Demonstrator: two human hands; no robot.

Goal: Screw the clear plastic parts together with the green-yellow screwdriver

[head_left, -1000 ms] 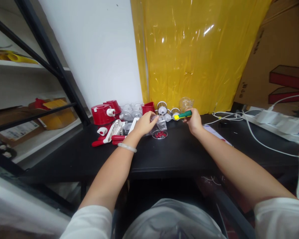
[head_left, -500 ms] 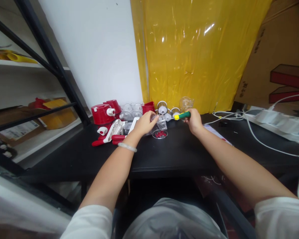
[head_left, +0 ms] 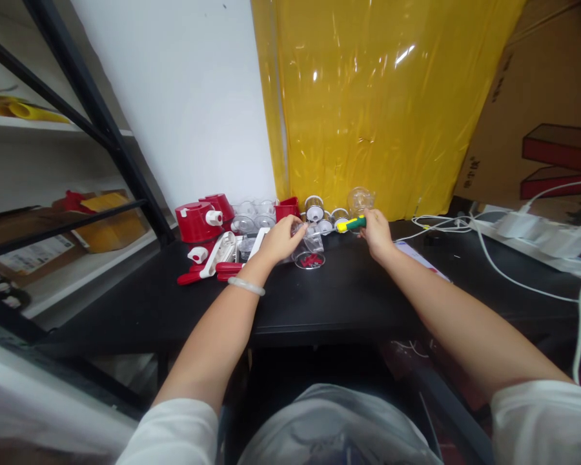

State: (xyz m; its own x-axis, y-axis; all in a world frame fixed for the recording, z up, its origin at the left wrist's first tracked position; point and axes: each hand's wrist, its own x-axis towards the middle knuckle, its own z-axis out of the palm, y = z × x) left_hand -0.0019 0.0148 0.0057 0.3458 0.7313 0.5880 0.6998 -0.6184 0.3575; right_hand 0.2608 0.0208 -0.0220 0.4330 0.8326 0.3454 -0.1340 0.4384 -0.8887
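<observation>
Tabletop [head_left: 314, 303] in black, beside shelving [head_left: 112, 145], yellow sheeting [head_left: 368, 110] behind.

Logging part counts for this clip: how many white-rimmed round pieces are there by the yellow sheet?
3 visible: the upper piece, the lower piece just beneath it, and the rightmost piece near the screwdriver. Others may be hidden near the left hand.

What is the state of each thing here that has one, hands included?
Left hand: closed on clear part.
Right hand: closed around screwdriver.
Screwdriver: held, nearly level, shaft towards left hand.
Clear part: held.
Clear dish: holding small red pieces.
White adapters: plugged into power strip.
</observation>
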